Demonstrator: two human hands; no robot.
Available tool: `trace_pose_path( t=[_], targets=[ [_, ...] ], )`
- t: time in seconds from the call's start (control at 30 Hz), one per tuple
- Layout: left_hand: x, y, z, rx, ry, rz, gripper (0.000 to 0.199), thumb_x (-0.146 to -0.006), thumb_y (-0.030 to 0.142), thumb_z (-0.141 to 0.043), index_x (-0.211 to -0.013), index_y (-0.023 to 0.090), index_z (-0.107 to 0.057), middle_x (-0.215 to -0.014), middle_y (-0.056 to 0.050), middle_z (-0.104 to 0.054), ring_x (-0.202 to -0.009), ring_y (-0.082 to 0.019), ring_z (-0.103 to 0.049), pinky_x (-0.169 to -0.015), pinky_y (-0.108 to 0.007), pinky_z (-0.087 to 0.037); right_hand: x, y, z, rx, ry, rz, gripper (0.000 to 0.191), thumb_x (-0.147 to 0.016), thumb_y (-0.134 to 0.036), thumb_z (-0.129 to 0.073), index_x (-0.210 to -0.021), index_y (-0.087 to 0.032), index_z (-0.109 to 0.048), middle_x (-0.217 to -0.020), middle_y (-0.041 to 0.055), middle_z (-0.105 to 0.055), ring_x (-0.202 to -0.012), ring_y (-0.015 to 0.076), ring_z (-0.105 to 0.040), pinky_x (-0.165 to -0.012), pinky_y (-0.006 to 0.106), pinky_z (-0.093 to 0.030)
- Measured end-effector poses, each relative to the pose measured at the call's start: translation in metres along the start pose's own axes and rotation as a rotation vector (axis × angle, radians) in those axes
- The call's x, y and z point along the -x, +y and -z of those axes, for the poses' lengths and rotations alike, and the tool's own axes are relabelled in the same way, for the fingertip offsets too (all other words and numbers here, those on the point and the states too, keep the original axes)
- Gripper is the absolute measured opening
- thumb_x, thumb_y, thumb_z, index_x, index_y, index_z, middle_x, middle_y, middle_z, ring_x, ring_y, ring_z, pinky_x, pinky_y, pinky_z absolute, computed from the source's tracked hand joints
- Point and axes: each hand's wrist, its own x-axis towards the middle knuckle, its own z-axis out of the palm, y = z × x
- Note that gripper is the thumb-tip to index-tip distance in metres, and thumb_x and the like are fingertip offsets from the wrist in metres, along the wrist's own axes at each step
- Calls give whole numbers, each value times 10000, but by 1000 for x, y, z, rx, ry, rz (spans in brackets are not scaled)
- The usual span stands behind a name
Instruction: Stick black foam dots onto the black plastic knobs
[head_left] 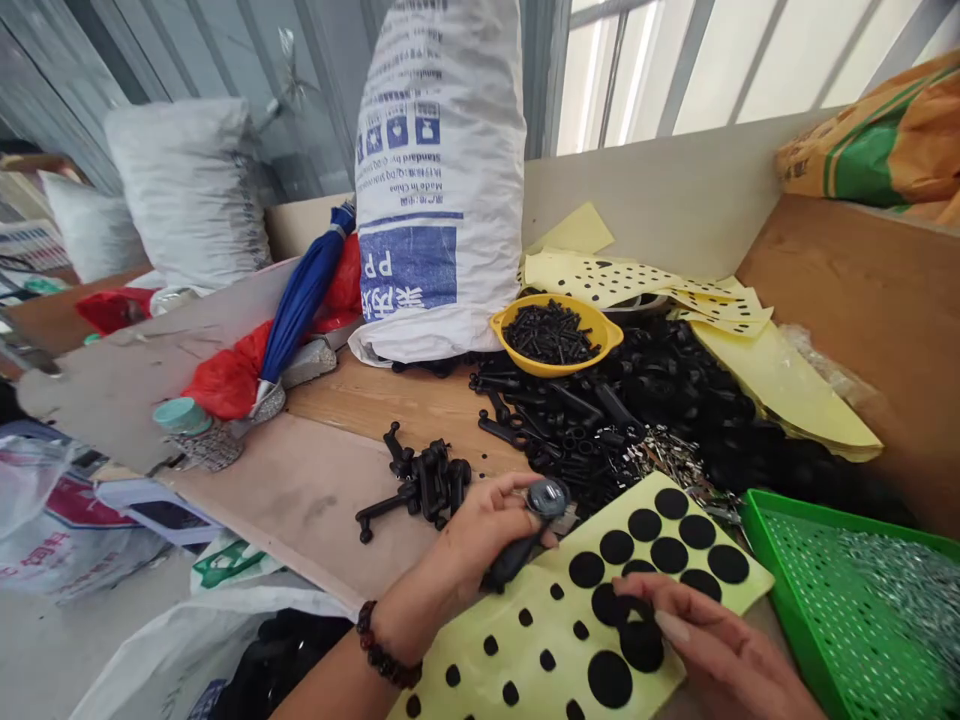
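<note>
My left hand [499,525] is closed around a black plastic handle part [517,560] with a round, greyish disc-shaped head [548,498] facing up. Below it lies a yellow backing sheet [480,620] bearing rows of round black stickers [610,679] and smaller black dots. At the sheet's right side, my right hand [701,640] pinches at a round black sticker [641,645], thumb and forefinger at its edge; whether it is fully off the sheet is hard to make out. Left of my hands sits a small pile of black jointed plastic parts [427,480].
A yellow bowl [555,368] of small black pieces stands behind a heap of black parts [667,380] and metal bits [660,455]. At right is a green basket [795,570] of metal pieces. A tall white sack [450,130], blue umbrella [304,290] and lidded jar [199,435] stand farther back.
</note>
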Motion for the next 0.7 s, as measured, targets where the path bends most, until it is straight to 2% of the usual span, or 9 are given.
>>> trace_pose_path(
  t=[0.07,0.13,0.27,0.37,0.5,0.7],
  targets=[
    [12,-17,-6,-57,-71,125,538,-591,221,-659,-1116,120,-598,-674,-28,-646,-525,-80,-547,-486,-157,-376,4,-5,-1,-62,16,-3,339,-741,-521,-697,-840,-198,-678,-1098,108,-648,-990,298,-613,-843,393,-523],
    [19,-35,-11,-121,-116,198,558,-604,194,-626,-1158,133,-594,-683,-19,-644,-484,-81,-548,-458,-163,-388,7,-10,-5,-69,38,14,321,-716,-495,-724,-722,-186,-640,-1101,109,-644,-957,291,-614,-803,382,-529],
    [23,-57,-15,-205,-139,207,577,-629,191,-572,-1203,143,-602,-770,-34,-650,-509,-75,-541,-462,-171,-434,7,-19,-17,-85,109,23,394,-630,-497,-768,-564,-170,-559,-1016,99,-654,-867,257,-604,-701,321,-512],
    [23,-57,-15,-291,-148,188,558,-673,224,-556,-1222,144,-609,-798,-44,-654,-519,-67,-524,-473,-162,-414,6,-20,-22,-76,99,10,397,-618,-499,-771,-557,-169,-558,-969,89,-655,-824,232,-584,-659,286,-482],
    [25,-47,-17,-380,-163,137,509,-714,254,-539,-1202,147,-638,-736,-31,-646,-521,-80,-513,-505,-178,-418,6,-17,-21,-54,78,23,375,-658,-485,-755,-575,-171,-569,-946,70,-641,-793,204,-558,-640,259,-454],
    [29,-35,-22,-454,-189,98,408,-723,222,-459,-1034,173,-719,-701,-19,-636,-539,-103,-521,-518,-187,-410,5,-16,-22,15,91,55,365,-668,-482,-740,-568,-172,-574,-906,74,-630,-795,212,-552,-647,266,-458]
  ],
)
